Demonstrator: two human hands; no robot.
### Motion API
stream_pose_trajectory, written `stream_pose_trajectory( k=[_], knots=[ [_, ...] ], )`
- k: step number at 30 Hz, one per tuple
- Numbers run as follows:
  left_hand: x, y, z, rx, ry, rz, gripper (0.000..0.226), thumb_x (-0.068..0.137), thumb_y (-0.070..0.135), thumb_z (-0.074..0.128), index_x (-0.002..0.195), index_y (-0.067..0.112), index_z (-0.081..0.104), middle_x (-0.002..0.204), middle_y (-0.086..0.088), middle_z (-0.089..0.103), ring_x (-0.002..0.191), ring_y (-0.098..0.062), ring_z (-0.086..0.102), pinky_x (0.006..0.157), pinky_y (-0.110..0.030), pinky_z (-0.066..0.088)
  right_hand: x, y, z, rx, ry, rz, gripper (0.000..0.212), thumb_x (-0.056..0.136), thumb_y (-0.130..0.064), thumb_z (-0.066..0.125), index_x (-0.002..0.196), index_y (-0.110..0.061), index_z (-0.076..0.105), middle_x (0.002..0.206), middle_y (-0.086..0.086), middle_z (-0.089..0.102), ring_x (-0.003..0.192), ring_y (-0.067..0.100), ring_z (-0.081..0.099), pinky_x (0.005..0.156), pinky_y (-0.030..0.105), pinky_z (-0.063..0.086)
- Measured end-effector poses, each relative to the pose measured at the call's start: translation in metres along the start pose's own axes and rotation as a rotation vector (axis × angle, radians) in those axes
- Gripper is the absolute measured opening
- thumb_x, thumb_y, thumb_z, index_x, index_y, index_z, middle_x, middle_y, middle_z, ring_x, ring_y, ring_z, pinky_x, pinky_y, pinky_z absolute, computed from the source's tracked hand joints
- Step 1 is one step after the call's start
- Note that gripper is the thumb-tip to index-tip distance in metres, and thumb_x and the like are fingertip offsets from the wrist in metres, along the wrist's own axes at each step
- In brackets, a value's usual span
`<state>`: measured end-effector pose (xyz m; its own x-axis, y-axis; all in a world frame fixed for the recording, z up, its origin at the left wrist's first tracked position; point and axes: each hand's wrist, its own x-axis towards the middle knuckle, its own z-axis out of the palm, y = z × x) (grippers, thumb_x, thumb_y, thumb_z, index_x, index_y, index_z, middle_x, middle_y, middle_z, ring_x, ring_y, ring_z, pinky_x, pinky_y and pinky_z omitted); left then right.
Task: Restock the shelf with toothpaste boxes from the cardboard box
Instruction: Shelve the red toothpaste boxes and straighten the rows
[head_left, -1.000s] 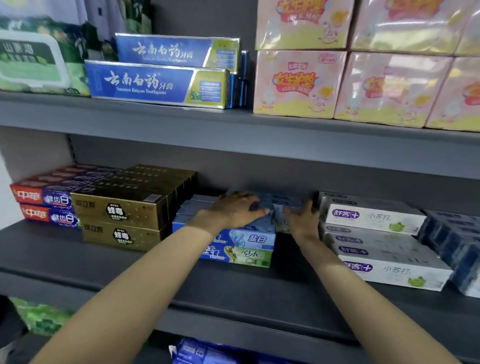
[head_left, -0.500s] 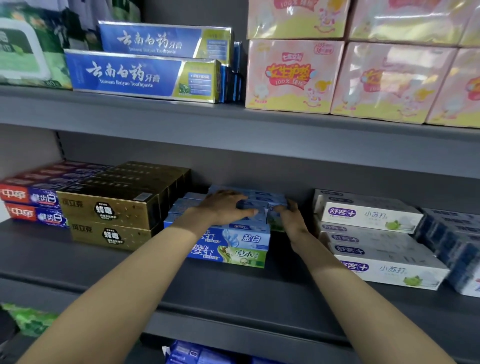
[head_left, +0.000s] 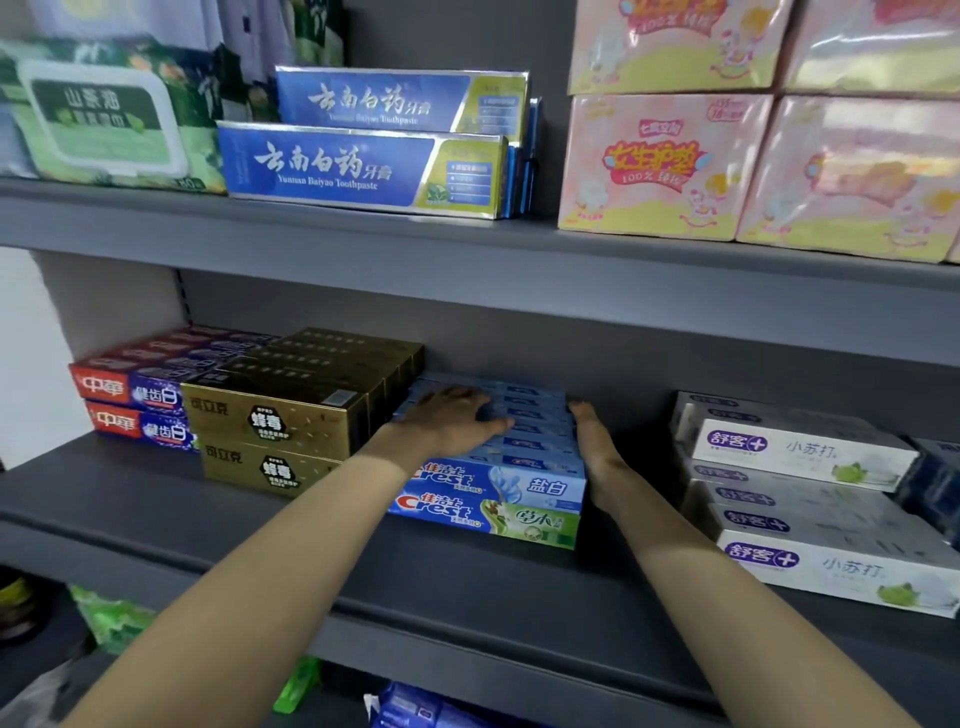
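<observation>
toothpaste boxes (head_left: 493, 483), blue ones stacked two high in rows running back, sit on the grey shelf (head_left: 467, 582) right between the two hands. left hand (head_left: 452, 421) lies palm down on top of the stack, fingers spread flat across the upper boxes, gripping nothing. right hand (head_left: 595, 447) stands on edge against the right side of the same stack, fingers straight and pointing toward the back wall, pressed to the box ends. just left of the left hand are gold boxes (head_left: 275, 431), touching the blue stack, and further left red and blue boxes (head_left: 132, 410). right of the right hand, a gap apart, are white boxes (head_left: 810, 457) in two layers. above the hands, on the upper shelf, long blue boxes (head_left: 363, 166), a green wipes pack (head_left: 104, 114) and pink packs (head_left: 660, 166).
</observation>
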<state>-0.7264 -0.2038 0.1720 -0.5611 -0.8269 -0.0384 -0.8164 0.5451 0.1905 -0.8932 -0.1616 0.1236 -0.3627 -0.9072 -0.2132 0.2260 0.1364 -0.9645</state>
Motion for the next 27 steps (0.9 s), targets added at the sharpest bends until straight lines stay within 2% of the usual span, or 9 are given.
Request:
stream_pose_trajectory(
  k=[5, 10, 12, 15, 18, 23, 25, 27],
  knots=[
    [0.002, -0.004, 0.001, -0.029, 0.025, 0.046, 0.061, 0.096, 0.055, 0.031, 0.148, 0.023, 0.026, 0.157, 0.000, 0.021, 0.143, -0.020, 0.020, 0.115, -0.033, 0.018, -0.003, 0.004, 0.002, 0.102, -0.023, 0.013, 0.046, 0.098, -0.041, 0.028, 0.087, -0.010, 0.060, 0.082, 0.015, 0.063, 0.066, 0.027, 0.059, 0.062, 0.033, 0.050],
    [-0.017, 0.009, -0.004, -0.050, 0.190, 0.194, 0.050, 0.099, 0.046, 0.033, 0.141, 0.020, 0.041, 0.152, -0.001, 0.033, 0.138, -0.020, 0.031, 0.112, -0.032, 0.024, -0.009, 0.002, 0.005, 0.123, 0.007, 0.048, 0.057, 0.097, -0.056, 0.026, 0.092, -0.010, 0.060, 0.087, 0.017, 0.065, 0.068, 0.028, 0.063, 0.068, 0.037, 0.052],
    [-0.029, 0.011, -0.001, -0.011, 0.136, 0.260, 0.058, 0.095, 0.055, 0.035, 0.144, 0.023, 0.037, 0.154, 0.003, 0.028, 0.141, -0.016, 0.025, 0.114, -0.031, 0.017, -0.012, 0.005, 0.002, 0.166, 0.006, 0.056, 0.064, 0.094, -0.060, 0.026, 0.100, -0.008, 0.063, 0.093, 0.020, 0.067, 0.074, 0.031, 0.066, 0.073, 0.039, 0.054],
    [-0.038, 0.005, 0.011, 0.081, 0.025, 0.301, 0.084, 0.082, 0.071, 0.043, 0.150, 0.028, 0.019, 0.158, 0.006, 0.015, 0.144, -0.014, 0.014, 0.116, -0.035, 0.011, -0.016, 0.016, -0.003, 0.176, -0.022, 0.004, 0.068, 0.094, -0.062, 0.027, 0.117, -0.008, 0.062, 0.109, 0.021, 0.067, 0.097, 0.035, 0.066, 0.091, 0.045, 0.051],
    [-0.034, 0.000, 0.021, 0.167, 0.065, 0.305, 0.096, 0.075, 0.072, 0.053, 0.150, 0.031, 0.010, 0.159, 0.006, 0.008, 0.145, -0.018, 0.011, 0.118, -0.041, 0.010, -0.023, 0.024, 0.000, 0.188, -0.035, -0.019, 0.066, 0.095, -0.059, 0.027, 0.116, -0.008, 0.062, 0.109, 0.021, 0.067, 0.092, 0.034, 0.066, 0.084, 0.040, 0.054],
    [-0.033, -0.005, 0.017, 0.172, 0.032, 0.326, 0.095, 0.077, 0.062, 0.060, 0.150, 0.031, 0.008, 0.159, 0.005, 0.005, 0.146, -0.018, 0.007, 0.119, -0.041, 0.007, -0.034, 0.020, 0.019, 0.229, 0.019, -0.016, 0.060, 0.095, -0.058, 0.029, 0.118, -0.013, 0.061, 0.108, 0.018, 0.068, 0.083, 0.031, 0.067, 0.070, 0.034, 0.057],
    [-0.032, -0.009, 0.013, 0.157, 0.016, 0.336, 0.095, 0.078, 0.059, 0.062, 0.151, 0.030, 0.009, 0.159, 0.004, 0.005, 0.146, -0.017, 0.006, 0.119, -0.039, 0.007, -0.034, 0.021, 0.025, 0.230, 0.063, -0.020, 0.056, 0.094, -0.057, 0.031, 0.123, -0.017, 0.057, 0.110, 0.016, 0.067, 0.086, 0.031, 0.068, 0.063, 0.032, 0.057],
    [-0.032, -0.012, 0.012, 0.139, 0.010, 0.342, 0.095, 0.078, 0.057, 0.063, 0.151, 0.030, 0.009, 0.159, 0.004, 0.004, 0.146, -0.015, 0.006, 0.117, -0.036, 0.006, -0.033, 0.023, 0.028, 0.225, 0.099, -0.027, 0.054, 0.095, -0.055, 0.032, 0.125, -0.018, 0.056, 0.111, 0.016, 0.067, 0.089, 0.033, 0.068, 0.063, 0.033, 0.057]
  ],
)
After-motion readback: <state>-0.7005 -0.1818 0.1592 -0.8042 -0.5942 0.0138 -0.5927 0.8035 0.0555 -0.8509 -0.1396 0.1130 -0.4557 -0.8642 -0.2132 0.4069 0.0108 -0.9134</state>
